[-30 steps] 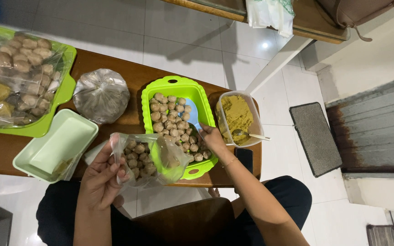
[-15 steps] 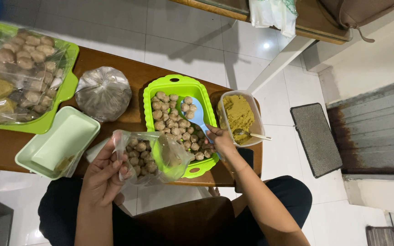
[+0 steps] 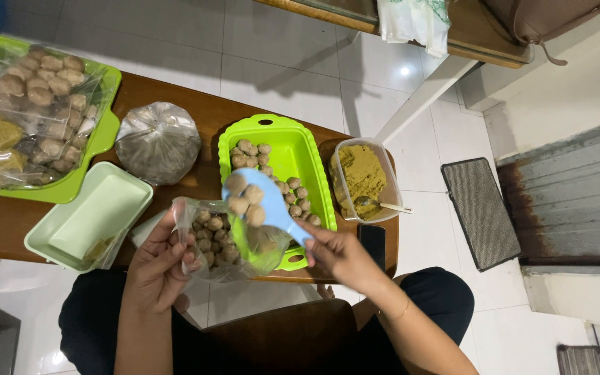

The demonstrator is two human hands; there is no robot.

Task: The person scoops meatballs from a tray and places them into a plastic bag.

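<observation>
My right hand is closing around the handle of a light blue spoon, which is carrying a few meatballs just above a clear plastic bag. My left hand is pinching the bag's rim, holding its mouth open; more meatballs are sitting inside. Just beyond, a green tray is lying on the wooden table, partly filled. To its right a tub of brown paste is standing; to the left, a tied bag and a pale green lid.
</observation>
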